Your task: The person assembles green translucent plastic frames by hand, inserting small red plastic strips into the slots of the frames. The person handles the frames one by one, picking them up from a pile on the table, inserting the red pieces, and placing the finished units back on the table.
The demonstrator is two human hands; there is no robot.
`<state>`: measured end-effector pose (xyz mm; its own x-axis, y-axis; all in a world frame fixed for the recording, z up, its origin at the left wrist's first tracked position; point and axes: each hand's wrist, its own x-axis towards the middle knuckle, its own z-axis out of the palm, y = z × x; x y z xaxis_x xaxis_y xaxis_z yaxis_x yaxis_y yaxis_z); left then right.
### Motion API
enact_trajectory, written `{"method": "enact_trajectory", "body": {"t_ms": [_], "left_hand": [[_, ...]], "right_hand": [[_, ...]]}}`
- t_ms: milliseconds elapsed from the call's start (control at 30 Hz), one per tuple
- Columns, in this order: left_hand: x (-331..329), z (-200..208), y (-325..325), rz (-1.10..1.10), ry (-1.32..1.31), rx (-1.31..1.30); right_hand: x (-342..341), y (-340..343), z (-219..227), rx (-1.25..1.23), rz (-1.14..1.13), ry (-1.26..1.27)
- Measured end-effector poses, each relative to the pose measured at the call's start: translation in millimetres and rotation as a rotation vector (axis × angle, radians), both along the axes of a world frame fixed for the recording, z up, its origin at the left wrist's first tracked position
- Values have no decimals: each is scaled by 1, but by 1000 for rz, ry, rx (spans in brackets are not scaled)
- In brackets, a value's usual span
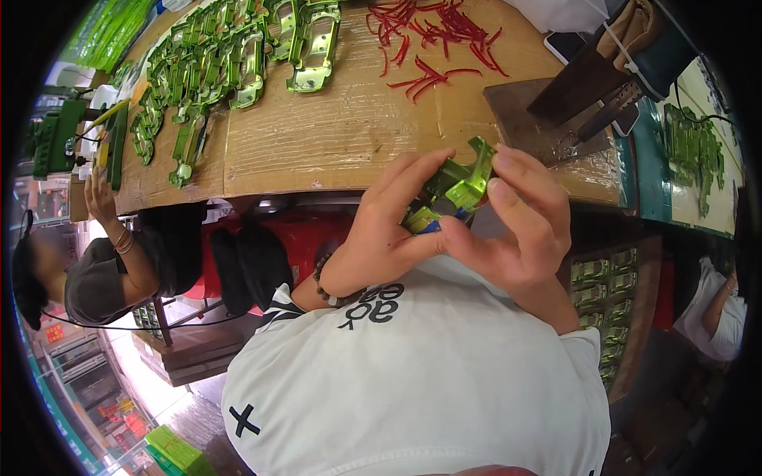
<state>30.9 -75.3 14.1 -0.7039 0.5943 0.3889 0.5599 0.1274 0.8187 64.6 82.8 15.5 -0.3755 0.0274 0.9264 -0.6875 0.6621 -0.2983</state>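
Observation:
Both of my hands hold one small green plastic part [459, 184] with a blue bit at its lower end, just in front of the cardboard-covered table's near edge [333, 170]. My left hand [389, 230] grips it from the left, fingers stretched over its top. My right hand [520, 222] pinches it from the right with thumb and fingers. A bead bracelet [321, 279] sits on my left wrist. My white shirt fills the lower middle.
Several green plastic frames [230, 63] lie in rows at the table's far left. Loose red strips [429, 36] are scattered at the far middle. A metal tool [587, 131] rests at the right. Another person [119, 262] works at left, another at right [718, 309]. Stacked green parts [607, 293] sit below right.

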Motion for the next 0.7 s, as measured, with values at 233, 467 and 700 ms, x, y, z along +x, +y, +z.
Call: {"method": "enact_trajectory", "body": {"t_ms": [233,467,700], "left_hand": [[10,1,-1,-21,-70,-39],[15,33,7,-246,-13,-410],[0,28,15,-212,-620,49]], "right_hand": [[15,-4,-16,-213,175,-156],[34,-16,-26,-1048,566,-455],[45,36,12,-2110,989,-889]]}}
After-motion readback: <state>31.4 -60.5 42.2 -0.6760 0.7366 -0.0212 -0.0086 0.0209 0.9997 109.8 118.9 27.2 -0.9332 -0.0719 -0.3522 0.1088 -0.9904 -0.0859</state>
